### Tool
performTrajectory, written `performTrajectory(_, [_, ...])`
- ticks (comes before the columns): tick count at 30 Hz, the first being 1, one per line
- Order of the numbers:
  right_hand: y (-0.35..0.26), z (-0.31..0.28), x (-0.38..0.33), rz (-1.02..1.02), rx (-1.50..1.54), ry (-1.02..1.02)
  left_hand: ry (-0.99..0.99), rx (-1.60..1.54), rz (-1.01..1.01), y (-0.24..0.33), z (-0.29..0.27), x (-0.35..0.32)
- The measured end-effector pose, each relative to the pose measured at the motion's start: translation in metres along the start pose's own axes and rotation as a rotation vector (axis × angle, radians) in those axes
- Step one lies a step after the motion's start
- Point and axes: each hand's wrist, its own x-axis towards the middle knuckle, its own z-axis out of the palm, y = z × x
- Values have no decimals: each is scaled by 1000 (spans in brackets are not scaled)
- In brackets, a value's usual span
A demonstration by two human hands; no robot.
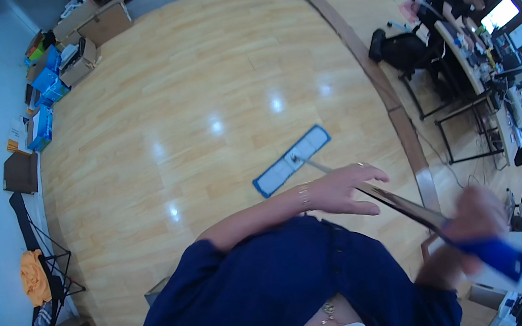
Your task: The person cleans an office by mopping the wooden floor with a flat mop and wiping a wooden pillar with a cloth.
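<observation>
A flat mop with a white pad edged in blue (274,173) lies on the floor ahead of me. Its metal pole (398,201) slants up towards my right side and ends in a blue grip (494,254). My right hand (478,216), smeared by motion, is wrapped round the pole's upper end by that grip. Lower down, my left hand (337,192) reaches across the pole with thumb and forefinger spread apart. The pole passes beneath this hand and comes out between thumb and finger; whether the palm touches it is hidden.
Cardboard boxes (106,25) and blue packages (46,77) line the left wall. An orange cloth (35,277) hangs on a black folding frame. A brown floor strip (350,36) runs along the right, with desks (459,53), chairs and a seated person (458,3) beyond it.
</observation>
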Motion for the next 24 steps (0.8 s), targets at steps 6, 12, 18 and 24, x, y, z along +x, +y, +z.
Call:
performTrajectory(6, [67, 205, -17, 228, 290, -689, 678, 128, 346, 122, -75, -103])
performTrajectory(12, [19, 324, -92, 219, 630, -1377, 1662, 316, 485, 218, -16, -240])
performTrajectory(18, [50, 336, -189, 132, 619, -1638, 2075, 488, 203, 226, 59, -295])
performTrajectory(24, [81, 281, -225, 334, 453, -1415, 1891, 387, 177, 236, 88, -270])
